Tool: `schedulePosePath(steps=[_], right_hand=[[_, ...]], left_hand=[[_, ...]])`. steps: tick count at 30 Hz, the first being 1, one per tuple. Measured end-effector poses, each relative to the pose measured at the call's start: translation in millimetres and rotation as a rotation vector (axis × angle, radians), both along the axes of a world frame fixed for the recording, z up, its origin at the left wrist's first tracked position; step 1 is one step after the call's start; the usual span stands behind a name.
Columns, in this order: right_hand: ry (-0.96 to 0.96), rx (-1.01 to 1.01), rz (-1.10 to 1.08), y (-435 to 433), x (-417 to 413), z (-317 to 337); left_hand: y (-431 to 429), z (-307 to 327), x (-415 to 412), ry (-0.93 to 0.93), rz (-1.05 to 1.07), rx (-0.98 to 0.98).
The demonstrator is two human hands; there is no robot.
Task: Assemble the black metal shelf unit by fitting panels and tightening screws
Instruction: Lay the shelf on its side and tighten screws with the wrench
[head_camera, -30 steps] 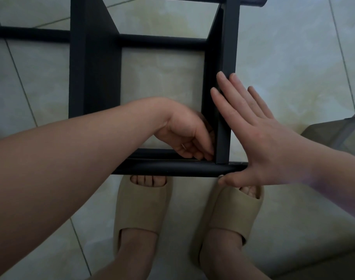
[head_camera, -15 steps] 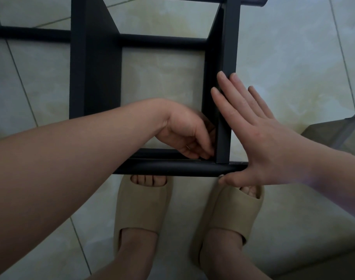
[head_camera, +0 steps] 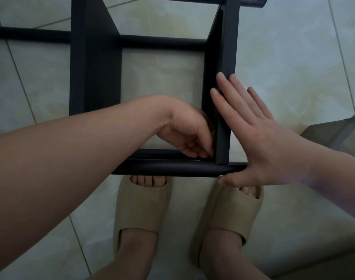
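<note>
- Two hands meet at one corner of the black metal shelf unit (head_camera: 95, 67), which lies on the tiled floor (head_camera: 293, 57) just ahead of the person's slippers (head_camera: 144, 205).
- The right hand (head_camera: 259, 146) is spread flat. Its straight fingers lie against the outer face of the upright panel (head_camera: 229, 57), and its thumb is tucked at the front rail (head_camera: 162, 168).
- The left hand (head_camera: 189, 136) reaches inside the frame, directly across the panel from the right palm. Its fingers are curled, with the tips bunched where panel meets rail. Whether they pinch a screw cannot be told, because the fingertips cover the spot.
- The step looks like starting or finger-tightening a fastener at that joint.
- To do it well, the right palm should press the panel square against the rail so the holes line up.
- The left fingertips should turn lightly and straight, and back off if the thread binds.
- The likely fault is the panel leaning away from the right hand and cross-threading the fastener, so the joint is best left merely snug until the other corners are fitted.
</note>
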State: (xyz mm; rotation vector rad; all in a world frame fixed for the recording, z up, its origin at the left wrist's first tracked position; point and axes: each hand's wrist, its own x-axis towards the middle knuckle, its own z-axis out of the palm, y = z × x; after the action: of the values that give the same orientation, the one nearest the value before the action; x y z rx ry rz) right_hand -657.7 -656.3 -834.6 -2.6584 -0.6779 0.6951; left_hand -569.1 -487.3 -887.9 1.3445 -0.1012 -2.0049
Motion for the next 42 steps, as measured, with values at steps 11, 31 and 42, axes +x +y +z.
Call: schedulePosePath(steps=[11,31,42], right_hand=[[0.007,0.002,0.002,0.0,0.2,0.4],[0.011,-0.002,0.0,0.9,0.6,0.8],[0.006,0.002,0.001,0.5,0.3,0.4]], left_hand=[[-1.4,0.5,-0.9,-0.049,-0.089,0.013],[-3.0,1.5,-0.2,-0.044,-0.06,0.007],[0.0,1.6,1.5,0.022,-0.05,0.04]])
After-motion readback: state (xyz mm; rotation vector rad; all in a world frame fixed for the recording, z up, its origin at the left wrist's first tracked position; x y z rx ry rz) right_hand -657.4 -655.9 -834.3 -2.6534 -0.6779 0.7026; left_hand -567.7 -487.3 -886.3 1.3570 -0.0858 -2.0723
